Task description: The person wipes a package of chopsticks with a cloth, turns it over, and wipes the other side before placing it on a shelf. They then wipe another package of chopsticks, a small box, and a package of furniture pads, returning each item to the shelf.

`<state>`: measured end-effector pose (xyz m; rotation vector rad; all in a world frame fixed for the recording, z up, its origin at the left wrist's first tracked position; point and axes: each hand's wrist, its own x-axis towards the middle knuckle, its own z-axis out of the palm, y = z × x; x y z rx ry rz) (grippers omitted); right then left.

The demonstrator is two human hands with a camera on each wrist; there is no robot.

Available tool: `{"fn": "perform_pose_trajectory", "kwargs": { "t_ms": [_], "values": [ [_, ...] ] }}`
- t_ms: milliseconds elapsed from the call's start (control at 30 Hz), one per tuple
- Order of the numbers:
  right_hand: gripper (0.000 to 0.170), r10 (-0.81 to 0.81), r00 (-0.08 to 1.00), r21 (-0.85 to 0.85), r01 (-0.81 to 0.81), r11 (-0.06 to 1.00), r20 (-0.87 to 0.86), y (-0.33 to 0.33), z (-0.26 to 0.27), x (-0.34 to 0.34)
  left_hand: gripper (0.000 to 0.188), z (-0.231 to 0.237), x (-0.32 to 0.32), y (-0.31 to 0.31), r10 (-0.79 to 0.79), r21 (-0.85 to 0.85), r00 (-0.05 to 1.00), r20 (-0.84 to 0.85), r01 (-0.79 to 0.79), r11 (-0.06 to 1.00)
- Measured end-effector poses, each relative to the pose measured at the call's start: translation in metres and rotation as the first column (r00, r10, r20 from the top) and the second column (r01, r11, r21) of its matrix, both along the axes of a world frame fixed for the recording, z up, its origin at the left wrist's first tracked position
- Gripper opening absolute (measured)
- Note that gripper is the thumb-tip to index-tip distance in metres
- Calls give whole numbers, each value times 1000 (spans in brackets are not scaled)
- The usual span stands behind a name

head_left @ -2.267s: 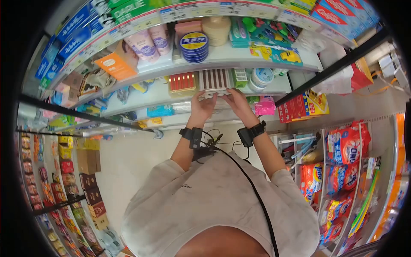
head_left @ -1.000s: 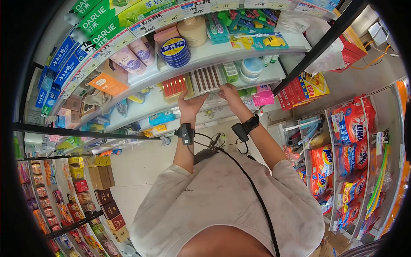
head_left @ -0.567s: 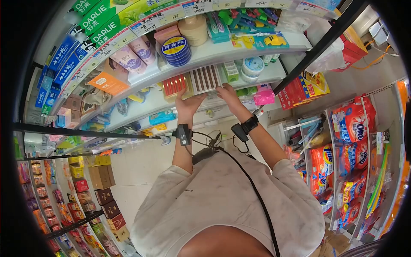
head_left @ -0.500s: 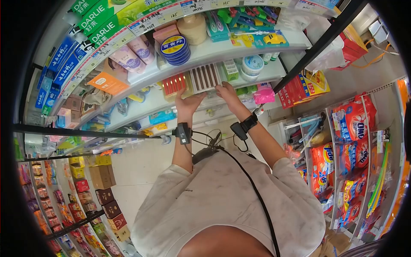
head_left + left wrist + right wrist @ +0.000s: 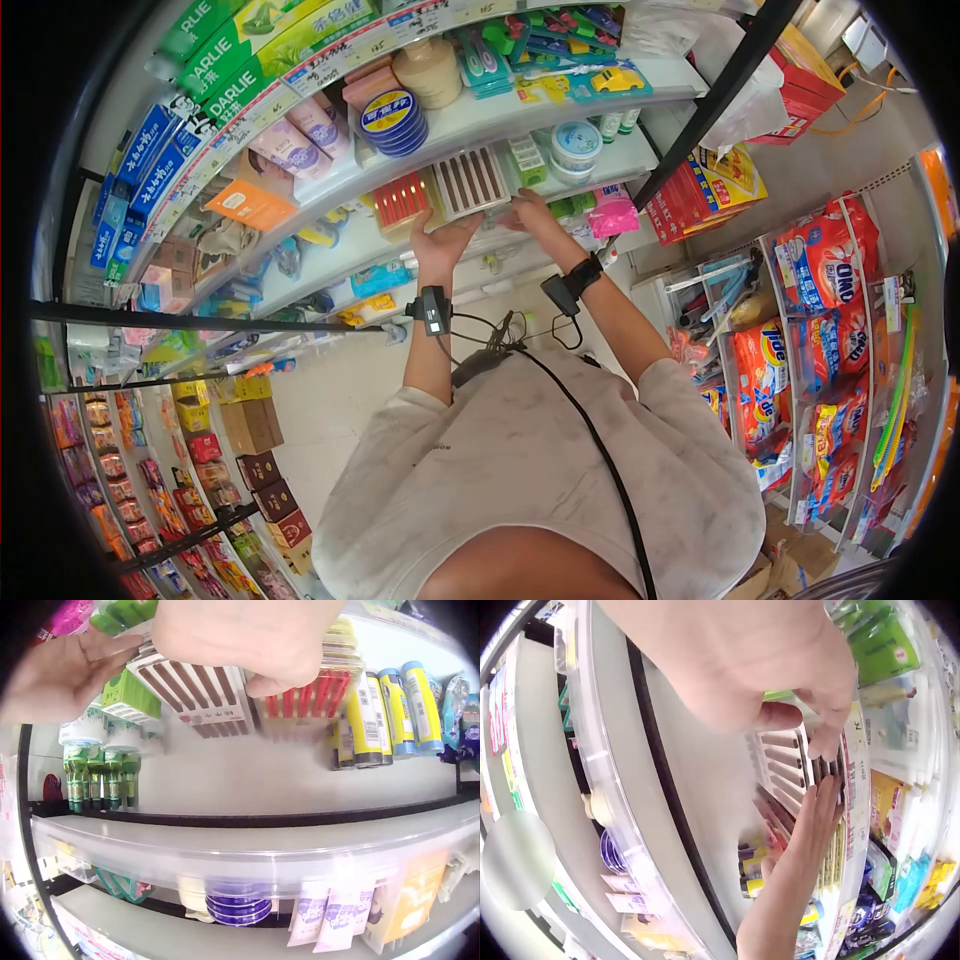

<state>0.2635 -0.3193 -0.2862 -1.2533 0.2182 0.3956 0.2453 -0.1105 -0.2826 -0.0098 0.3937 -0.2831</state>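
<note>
A stack of flat white packs with brown sticks [image 5: 470,183] lies on the lower shelf, between clear packs with red sticks [image 5: 400,200] and a green-and-white box [image 5: 527,160]. My left hand [image 5: 440,245] is at the stack's front left. Its fingers lie straight along the front edge, as the right wrist view shows, and its thumb points up toward the red packs. Beside the front right corner is my right hand [image 5: 535,220], its fingers loosely bent toward the stack. From the left wrist view, my left hand [image 5: 240,645] covers part of the packs' tops.
Overhead runs an upper shelf edge [image 5: 450,150] bearing blue-and-yellow tins [image 5: 393,125] and pink tubes [image 5: 300,150]. A white tub [image 5: 576,150] stands right of the green box. A black post [image 5: 720,110] bounds the right side. A pink packet [image 5: 613,213] hangs below.
Earlier both hands held the stack's front edge close together. They have since moved apart, the left to the front left, the right just off the corner. The head view has shifted slightly.
</note>
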Motion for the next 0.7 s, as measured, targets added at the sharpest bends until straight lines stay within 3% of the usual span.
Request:
{"fn": "perform_pose_trajectory", "kwargs": {
  "t_ms": [67, 167, 233, 300, 467, 533, 600, 700],
  "values": [
    [65, 158, 987, -78, -156, 985, 21, 1, 1, 0, 86, -3, 5, -6, -17, -36, 1000, 6, 17, 999],
    [67, 128, 987, 34, -132, 991, 97, 13, 3, -14, 84, -5, 7, -15, -37, -32, 998, 53, 39, 999],
    [68, 75, 993, 15, -77, 997, 89, 10, 1, -17, 84, -5, 10, -21, -41, 45, 994, 101, 37, 998],
    [67, -27, 999, -22, 28, 999, 47, 9, -10, -20, 84, -6, 15, -18, -75, -20, 993, 88, 77, 997],
    [52, 37, 980, -9, -35, 999, 193, -33, -30, -31, 84, -3, 14, -13, -148, 25, 982, 116, 146, 989],
    [40, 77, 969, -28, -73, 997, 233, -60, -17, -48, 83, -6, 12, -11, -197, -2, 979, 53, 198, 980],
    [39, 34, 981, 19, -38, 999, 191, -84, -21, -71, 78, 9, 5, -18, -265, -78, 963, -59, 260, 963],
    [39, -59, 997, -13, 60, 998, 41, -115, -53, -99, 69, 17, -13, -30, -379, -9, 923, -60, 379, 925]
  ]
}}
